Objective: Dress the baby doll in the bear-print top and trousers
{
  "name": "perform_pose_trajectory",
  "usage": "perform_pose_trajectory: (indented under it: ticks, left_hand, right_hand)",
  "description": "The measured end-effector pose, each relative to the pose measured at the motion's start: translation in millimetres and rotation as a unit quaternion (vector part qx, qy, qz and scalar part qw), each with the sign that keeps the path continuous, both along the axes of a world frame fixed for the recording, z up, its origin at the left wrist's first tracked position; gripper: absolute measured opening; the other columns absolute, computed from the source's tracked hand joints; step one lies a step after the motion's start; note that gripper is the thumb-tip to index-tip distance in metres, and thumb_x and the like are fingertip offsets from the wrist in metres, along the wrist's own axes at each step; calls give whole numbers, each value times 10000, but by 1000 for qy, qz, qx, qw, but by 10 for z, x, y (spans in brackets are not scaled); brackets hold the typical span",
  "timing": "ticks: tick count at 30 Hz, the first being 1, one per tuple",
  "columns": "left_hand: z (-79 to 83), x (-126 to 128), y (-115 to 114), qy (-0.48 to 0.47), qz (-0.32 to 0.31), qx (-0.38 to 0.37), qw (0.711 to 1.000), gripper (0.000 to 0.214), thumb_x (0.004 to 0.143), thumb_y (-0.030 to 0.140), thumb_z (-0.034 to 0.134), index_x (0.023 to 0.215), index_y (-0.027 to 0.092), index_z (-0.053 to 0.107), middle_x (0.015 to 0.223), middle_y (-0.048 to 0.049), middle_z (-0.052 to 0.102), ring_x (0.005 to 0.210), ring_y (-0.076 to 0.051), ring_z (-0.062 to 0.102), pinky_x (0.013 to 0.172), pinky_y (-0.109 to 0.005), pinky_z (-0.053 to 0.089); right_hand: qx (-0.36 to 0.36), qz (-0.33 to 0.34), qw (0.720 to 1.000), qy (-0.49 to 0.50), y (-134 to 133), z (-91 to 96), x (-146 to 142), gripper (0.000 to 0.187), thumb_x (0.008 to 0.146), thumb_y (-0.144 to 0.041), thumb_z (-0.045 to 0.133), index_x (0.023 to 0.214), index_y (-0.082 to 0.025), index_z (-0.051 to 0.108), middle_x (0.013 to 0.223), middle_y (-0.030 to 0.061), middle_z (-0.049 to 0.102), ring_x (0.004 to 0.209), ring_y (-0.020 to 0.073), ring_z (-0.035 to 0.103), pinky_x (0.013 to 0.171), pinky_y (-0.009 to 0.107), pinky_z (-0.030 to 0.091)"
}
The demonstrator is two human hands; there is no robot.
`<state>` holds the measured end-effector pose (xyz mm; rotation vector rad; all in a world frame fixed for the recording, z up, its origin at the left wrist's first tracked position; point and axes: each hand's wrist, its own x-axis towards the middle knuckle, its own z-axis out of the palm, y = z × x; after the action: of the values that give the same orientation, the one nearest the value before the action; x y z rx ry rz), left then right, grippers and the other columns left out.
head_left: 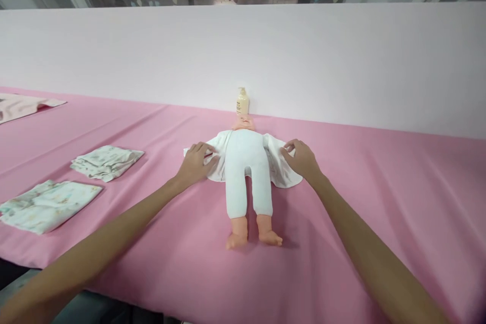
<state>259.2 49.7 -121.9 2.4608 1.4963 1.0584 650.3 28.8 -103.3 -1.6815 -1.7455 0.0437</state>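
A baby doll (247, 162) with a white cloth body lies on its back, feet toward me. An opened white baby shirt (281, 168) is spread out beneath and beside it, with a sleeve area around each arm. At the left side of the shirt, my left hand (195, 164) has thumb and fingers closed on the fabric. On the opposite side, my right hand (302, 159) pinches the cloth near the doll's other arm. The doll's arms are hidden by the shirt, and its head is strongly foreshortened.
A pump bottle (242, 102) stands behind the doll's head against a white wall (341, 61). Two folded patterned cloths, a nearer one (49, 205) and a farther one (107, 162), lie left. A pale pink cloth (26, 106) is at far left. Pink fabric (379, 202) covers the table.
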Motion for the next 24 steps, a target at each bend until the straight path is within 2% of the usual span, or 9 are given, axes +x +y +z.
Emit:
perform_pose_trajectory:
  ticks: [2, 5, 8, 12, 15, 18, 21, 24]
  left_hand:
    - [-160, -267, -139, 18, 11, -12, 1000, 283, 985, 490, 616, 1107, 237, 645, 1198, -93, 724, 1121, -324, 634, 1047, -509, 482]
    - [-260, -383, -251, 61, -54, -23, 996, 309, 994, 494, 616, 1182, 250, 646, 1293, -95, 699, 1250, -336, 600, 1098, -515, 457]
    - [-248, -248, -273, 100, -126, -20, 987, 325, 1014, 489, 606, 1261, 284, 657, 1361, -81, 664, 1301, -330, 572, 1116, -514, 435]
    - [-222, -32, -271, 131, -164, -7, 978, 276, 1065, 442, 536, 1243, 278, 669, 1311, -88, 658, 1157, -298, 596, 1027, -484, 455]
    - [-186, -30, -283, 152, -195, -4, 969, 239, 1094, 352, 454, 1172, 256, 659, 1222, -94, 663, 1060, -276, 581, 945, -451, 456]
    - [-82, -162, -283, 173, -237, -8, 956, 217, 1090, 283, 412, 1110, 242, 625, 1192, -96, 653, 1001, -262, 553, 932, -444, 453]
    - [46, -332, -265, 186, -289, -40, 938, 200, 1089, 257, 395, 1115, 249, 592, 1177, -83, 645, 1011, -251, 559, 997, -448, 449]
    - [119, -443, -257, 181, -293, -64, 937, 186, 1080, 257, 412, 1108, 263, 596, 1159, -66, 649, 1077, -250, 566, 1098, -464, 420]
  right_hand:
    - [-6, 22, 1000, -15, -265, -61, -16, 200, 978, -441, 610, 999, -242, 602, 1003, 68, 700, 957, 269, 628, 833, 394, 470]
    - [-25, 104, 993, -49, -635, -205, -133, 154, 984, -389, 598, 1042, -248, 618, 1063, 80, 704, 994, 289, 630, 878, 430, 493]
    - [-31, 161, 983, -81, -816, -342, -267, 157, 929, -229, 601, 1080, -248, 634, 1173, 99, 701, 1082, 321, 622, 956, 481, 489]
    - [-29, 150, 984, -87, -798, -432, -313, 152, 948, -180, 563, 1062, -240, 643, 1156, 108, 696, 1062, 325, 614, 954, 499, 488]
    - [-27, 167, 979, -111, -792, -403, -263, 169, 976, -150, 506, 1039, -241, 633, 1075, 95, 697, 990, 302, 608, 921, 476, 485]
    - [-34, 220, 963, -153, -863, -309, -222, 161, 927, -115, 544, 997, -247, 601, 1031, 73, 682, 952, 281, 591, 895, 449, 472]
    - [-46, 259, 949, -177, -943, -204, -227, 170, 866, -93, 581, 938, -246, 561, 998, 61, 665, 938, 269, 582, 879, 434, 459]
    - [-64, 268, 942, -193, -989, -135, -254, 167, 852, -87, 581, 881, -243, 528, 957, 56, 652, 894, 255, 570, 842, 421, 451]
